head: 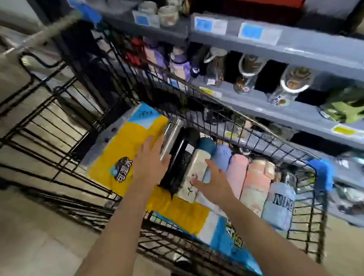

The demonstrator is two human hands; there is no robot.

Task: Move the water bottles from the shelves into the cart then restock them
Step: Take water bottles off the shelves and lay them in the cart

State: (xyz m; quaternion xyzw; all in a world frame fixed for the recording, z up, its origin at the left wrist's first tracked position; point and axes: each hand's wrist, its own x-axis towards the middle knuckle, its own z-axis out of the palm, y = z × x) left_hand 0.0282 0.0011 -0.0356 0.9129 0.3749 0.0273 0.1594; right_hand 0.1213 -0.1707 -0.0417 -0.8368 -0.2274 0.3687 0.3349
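Note:
A black wire cart point(222, 116) holds a row of bottles lying side by side on a yellow and blue pack point(122, 147). From left lie a steel bottle point(172, 132), a black bottle point(178, 159), a white flowered bottle point(196, 168), a blue bottle point(221, 157), two pink bottles point(257, 182) and a pale blue bottle point(279, 204). My left hand point(150, 160) hovers open beside the steel bottle. My right hand point(213, 182) is spread open over the white and blue bottles, holding nothing.
Grey shelves point(277, 46) run along the right, carrying purple bottles point(179, 62), clear lidded bottles point(292, 83) and a green bottle point(350, 105). A second wire cart frame point(38, 115) stands to the left on the tiled floor. A blue tag point(322, 174) hangs on the cart's right corner.

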